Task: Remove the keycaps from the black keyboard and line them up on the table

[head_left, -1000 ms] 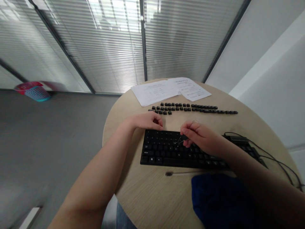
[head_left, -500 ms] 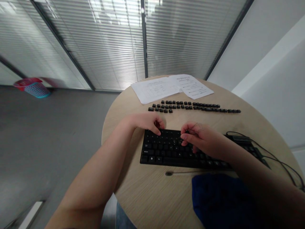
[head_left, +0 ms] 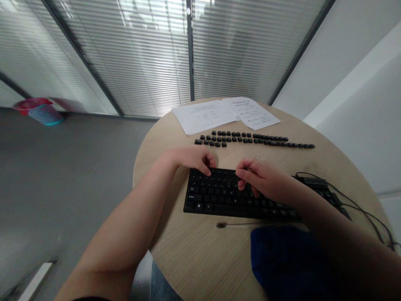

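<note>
I'm seeing the black keyboard, long axis running roughly nine-to-three, lying at six o'clock under my fingers, far rows seeming bare of caps. My right hand is pinching a thin wire tool above it; my left hand is touching its ten-o'clock edge, grip unclear. Loose keycaps are lying beyond.

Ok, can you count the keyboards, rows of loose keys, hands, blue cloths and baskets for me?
Keyboard: 1
Rows of loose keys: 3
Hands, left hand and right hand: 2
Blue cloth: 1
Basket: 1
Total: 8
</note>
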A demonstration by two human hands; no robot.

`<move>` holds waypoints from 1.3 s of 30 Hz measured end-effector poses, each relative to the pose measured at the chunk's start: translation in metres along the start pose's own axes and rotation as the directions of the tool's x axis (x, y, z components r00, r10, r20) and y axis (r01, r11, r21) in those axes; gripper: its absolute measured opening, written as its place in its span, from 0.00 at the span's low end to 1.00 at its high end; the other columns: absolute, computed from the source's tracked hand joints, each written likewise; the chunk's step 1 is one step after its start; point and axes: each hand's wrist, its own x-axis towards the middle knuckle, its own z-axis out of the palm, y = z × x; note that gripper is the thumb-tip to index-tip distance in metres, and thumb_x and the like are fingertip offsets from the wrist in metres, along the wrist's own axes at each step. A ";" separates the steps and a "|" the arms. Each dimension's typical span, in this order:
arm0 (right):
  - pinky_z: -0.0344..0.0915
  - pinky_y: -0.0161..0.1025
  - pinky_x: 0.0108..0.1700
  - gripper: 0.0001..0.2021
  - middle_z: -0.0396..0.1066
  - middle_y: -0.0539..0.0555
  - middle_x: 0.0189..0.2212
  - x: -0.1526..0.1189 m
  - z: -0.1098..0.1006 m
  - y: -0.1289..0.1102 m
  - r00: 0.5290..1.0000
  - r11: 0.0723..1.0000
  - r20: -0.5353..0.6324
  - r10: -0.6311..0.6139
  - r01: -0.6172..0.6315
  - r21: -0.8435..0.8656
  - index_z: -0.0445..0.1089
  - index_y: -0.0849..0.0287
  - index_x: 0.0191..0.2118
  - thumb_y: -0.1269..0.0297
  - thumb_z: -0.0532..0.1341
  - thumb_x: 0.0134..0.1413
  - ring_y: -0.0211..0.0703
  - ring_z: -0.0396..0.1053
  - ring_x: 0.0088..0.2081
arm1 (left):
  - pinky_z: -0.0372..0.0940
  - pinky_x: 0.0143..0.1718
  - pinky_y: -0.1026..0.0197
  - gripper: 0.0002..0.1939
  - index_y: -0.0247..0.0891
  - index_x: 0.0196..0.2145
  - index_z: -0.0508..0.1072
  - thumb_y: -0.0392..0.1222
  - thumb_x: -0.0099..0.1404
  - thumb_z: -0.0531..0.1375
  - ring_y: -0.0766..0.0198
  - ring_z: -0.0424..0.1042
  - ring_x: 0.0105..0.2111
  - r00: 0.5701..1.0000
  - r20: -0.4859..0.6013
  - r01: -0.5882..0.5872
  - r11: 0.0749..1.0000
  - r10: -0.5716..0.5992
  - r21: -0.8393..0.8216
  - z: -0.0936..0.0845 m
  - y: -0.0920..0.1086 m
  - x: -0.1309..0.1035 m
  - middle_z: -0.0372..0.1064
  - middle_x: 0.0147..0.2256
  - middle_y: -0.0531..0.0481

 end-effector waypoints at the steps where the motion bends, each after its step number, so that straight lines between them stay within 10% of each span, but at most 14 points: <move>1: 0.60 0.34 0.21 0.14 0.79 0.51 0.29 0.001 0.000 -0.001 1.000 1.000 0.001 -0.005 0.005 -0.012 0.66 0.54 0.35 0.51 0.56 0.70 0.35 0.67 0.18 | 0.63 0.35 0.62 0.12 0.40 0.38 0.85 0.42 0.54 0.70 0.62 0.73 0.31 1.000 0.000 -0.001 1.000 0.001 -0.004 0.000 0.000 0.000 0.79 0.30 0.53; 12: 0.57 0.35 0.20 0.12 0.76 0.48 0.25 0.006 0.001 -0.008 0.998 0.998 0.032 0.048 -0.048 -0.028 0.65 0.54 0.35 0.56 0.55 0.71 0.34 0.63 0.17 | 0.64 0.36 0.60 0.12 0.40 0.39 0.84 0.43 0.56 0.69 0.60 0.74 0.33 0.999 0.032 0.000 1.000 0.000 -0.002 -0.001 -0.002 0.001 0.80 0.32 0.51; 39: 0.62 0.40 0.38 0.06 0.73 0.52 0.30 0.000 0.017 0.003 0.937 0.882 -0.024 -0.347 0.318 -0.348 0.70 0.55 0.38 0.63 0.58 0.67 0.43 0.68 0.31 | 0.62 0.35 0.61 0.11 0.40 0.38 0.84 0.42 0.56 0.68 0.61 0.73 0.32 1.000 0.012 0.008 0.999 -0.009 0.035 0.001 0.002 0.000 0.79 0.31 0.52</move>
